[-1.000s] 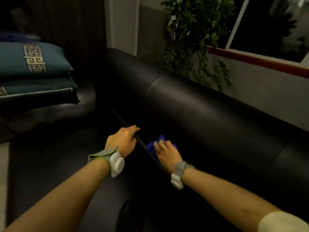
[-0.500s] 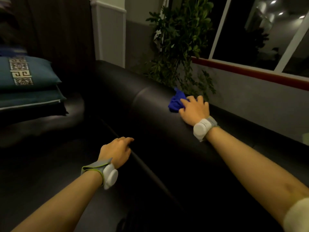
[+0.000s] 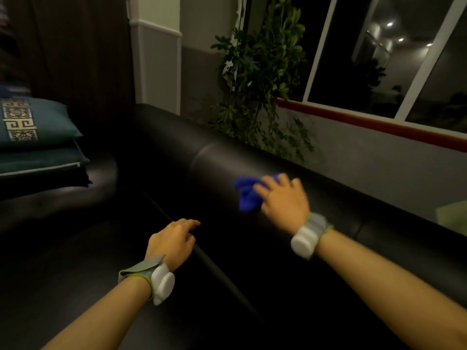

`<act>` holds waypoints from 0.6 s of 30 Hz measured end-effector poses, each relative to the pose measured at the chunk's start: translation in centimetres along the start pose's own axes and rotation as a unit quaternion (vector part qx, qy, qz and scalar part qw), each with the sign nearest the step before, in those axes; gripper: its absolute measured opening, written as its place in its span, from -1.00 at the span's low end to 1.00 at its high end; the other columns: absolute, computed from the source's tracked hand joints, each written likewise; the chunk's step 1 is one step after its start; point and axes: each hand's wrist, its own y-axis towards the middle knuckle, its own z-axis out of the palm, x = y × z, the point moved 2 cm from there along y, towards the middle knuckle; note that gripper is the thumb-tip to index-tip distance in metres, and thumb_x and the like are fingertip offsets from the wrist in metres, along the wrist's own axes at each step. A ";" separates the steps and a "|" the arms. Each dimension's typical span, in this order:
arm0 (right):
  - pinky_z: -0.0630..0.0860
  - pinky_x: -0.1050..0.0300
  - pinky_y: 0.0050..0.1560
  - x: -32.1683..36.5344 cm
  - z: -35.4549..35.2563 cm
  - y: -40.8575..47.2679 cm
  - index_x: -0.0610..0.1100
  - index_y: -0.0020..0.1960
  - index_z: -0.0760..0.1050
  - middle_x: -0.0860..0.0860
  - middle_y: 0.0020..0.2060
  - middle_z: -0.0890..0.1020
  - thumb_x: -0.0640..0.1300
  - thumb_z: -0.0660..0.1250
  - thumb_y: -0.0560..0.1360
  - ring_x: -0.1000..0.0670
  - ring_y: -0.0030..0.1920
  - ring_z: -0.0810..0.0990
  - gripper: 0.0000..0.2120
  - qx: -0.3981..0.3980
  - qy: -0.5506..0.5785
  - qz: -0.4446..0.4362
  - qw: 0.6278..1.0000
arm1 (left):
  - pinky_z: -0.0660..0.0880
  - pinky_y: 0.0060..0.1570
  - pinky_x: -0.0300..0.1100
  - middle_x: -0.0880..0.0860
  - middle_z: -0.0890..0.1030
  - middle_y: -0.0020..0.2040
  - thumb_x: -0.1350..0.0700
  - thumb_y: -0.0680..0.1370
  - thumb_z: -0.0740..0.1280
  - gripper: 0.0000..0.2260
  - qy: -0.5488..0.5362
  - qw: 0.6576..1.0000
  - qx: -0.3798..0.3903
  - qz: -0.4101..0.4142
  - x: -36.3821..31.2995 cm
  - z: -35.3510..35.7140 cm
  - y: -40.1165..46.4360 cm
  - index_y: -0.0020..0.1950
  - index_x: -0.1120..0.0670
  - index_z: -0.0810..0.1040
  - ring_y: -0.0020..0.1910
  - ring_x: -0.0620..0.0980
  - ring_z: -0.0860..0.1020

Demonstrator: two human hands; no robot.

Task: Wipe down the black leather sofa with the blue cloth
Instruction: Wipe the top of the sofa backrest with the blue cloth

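Cloth (image 3: 247, 195) under R hand (image 3: 284, 198), sofa (image 3: 177, 147) back.

The sofa (image 3: 252, 173) is the landmark. Its backrest runs from far left to near right, with the seat below and in front of it. The cloth (image 3: 246, 195) lies on the front face of the backrest, just under its top edge. The right hand (image 3: 283, 198) rests on the cloth's right part. The left hand (image 3: 171, 242) lies lower and to the left, at the crease where seat meets backrest. Two cushions (image 3: 38, 137) are stacked on the sofa's left armrest, one on the other. A plant (image 3: 260, 79) stands behind the backrest, against the wall. A window (image 3: 379, 59) sits above and behind the sofa's right part.
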 end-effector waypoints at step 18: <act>0.47 0.07 -0.13 3.0 1.3 -10.9 0.06 0.14 0.61 0.08 0.25 0.57 0.05 0.38 0.34 -0.09 0.11 0.57 -0.62 0.042 -0.052 -0.199 0.978 | 0.46 0.11 -0.11 -0.18 0.47 0.33 0.00 0.58 0.18 -0.66 0.038 0.997 0.061 0.030 -3.3 0.7 4.1 0.34 -0.22 0.45 0.31 -0.07 0.47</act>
